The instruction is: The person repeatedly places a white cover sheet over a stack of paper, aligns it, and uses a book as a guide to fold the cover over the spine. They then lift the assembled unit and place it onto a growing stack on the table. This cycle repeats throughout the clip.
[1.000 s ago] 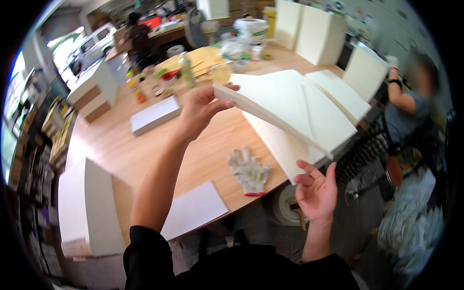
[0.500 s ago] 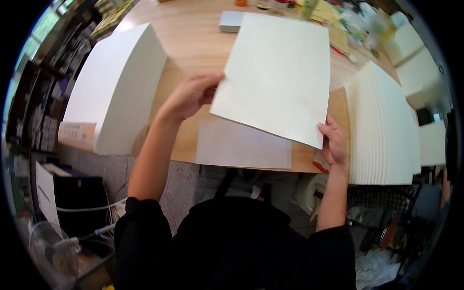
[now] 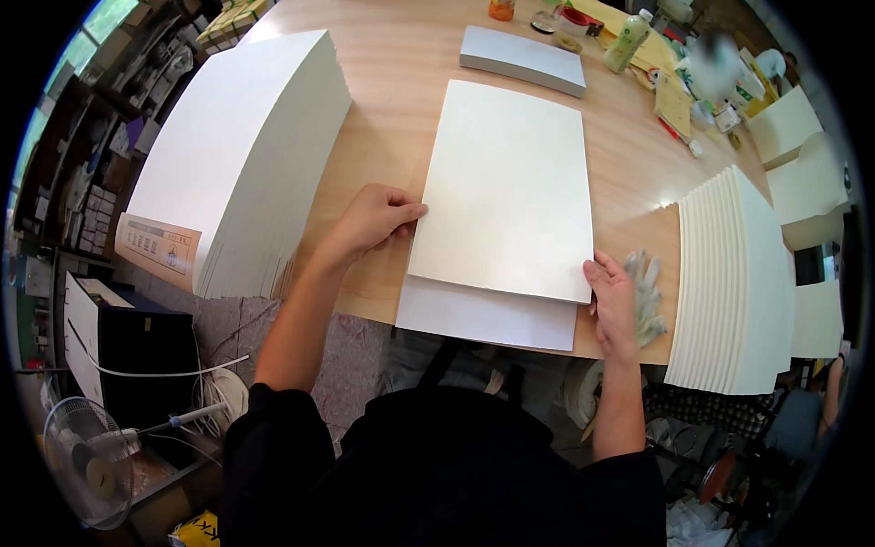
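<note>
The fingers of your left hand (image 3: 375, 221) are drawn together, pinching the left edge of a cream board (image 3: 506, 191), smooth, matte and rectangular, which lies between your two hands. The fingers of your right hand (image 3: 614, 301) touch its right edge near the lower corner; whether they grip it, you cannot tell. Below the board and between your fingers, a thin, flat white sheet (image 3: 488, 319) shows on the wood-grained counter (image 3: 369, 150). Just right of your right fingers lies a knitted glove (image 3: 647, 296), pale with greyish-green patches. Farther right stands a fanned stack (image 3: 761, 301) of cream leaves with ridged edges; well left of your left fingers rises a tall white stack (image 3: 232, 118) with finely layered sides. Beyond both hands sit a low, oblong white block (image 3: 522, 60) and a clear greenish bottle (image 3: 629, 41). Counted: one board, one sheet, one glove, two large stacks, one block, one such bottle; the stacked leaves are too fine to count.
</note>
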The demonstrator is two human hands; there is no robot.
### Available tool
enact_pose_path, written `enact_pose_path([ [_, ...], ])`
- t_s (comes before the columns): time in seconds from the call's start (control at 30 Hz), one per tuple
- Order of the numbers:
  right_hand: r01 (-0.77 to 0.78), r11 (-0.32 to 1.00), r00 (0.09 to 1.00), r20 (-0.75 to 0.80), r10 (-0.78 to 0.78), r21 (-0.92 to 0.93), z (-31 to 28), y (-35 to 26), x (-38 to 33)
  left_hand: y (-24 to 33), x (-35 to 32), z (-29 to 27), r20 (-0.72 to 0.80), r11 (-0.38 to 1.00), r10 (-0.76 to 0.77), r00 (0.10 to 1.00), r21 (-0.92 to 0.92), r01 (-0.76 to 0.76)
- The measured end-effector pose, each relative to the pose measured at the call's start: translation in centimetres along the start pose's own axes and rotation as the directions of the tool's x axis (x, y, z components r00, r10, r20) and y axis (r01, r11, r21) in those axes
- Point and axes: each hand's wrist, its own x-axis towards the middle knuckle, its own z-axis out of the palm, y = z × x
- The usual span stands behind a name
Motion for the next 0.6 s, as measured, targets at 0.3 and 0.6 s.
enact_pose_path([
  [0.3, -0.016, 0.998, 0.999, -0.049, 0.013, -0.063, 0.4, 0.1, 0.0, -3.2, -0.2, -0.5, -0.131, 0.971, 0.216, 0.967, 0.132, -0.199],
  [0.6, 0.209, 0.831, 0.975, 0.039, -0.221, -0.515, -1.1, -0.2, 0.1, -7.8, -9.4, 4.8, -0.26, 0.786, 0.53, 0.807, 0.507, -0.353],
])
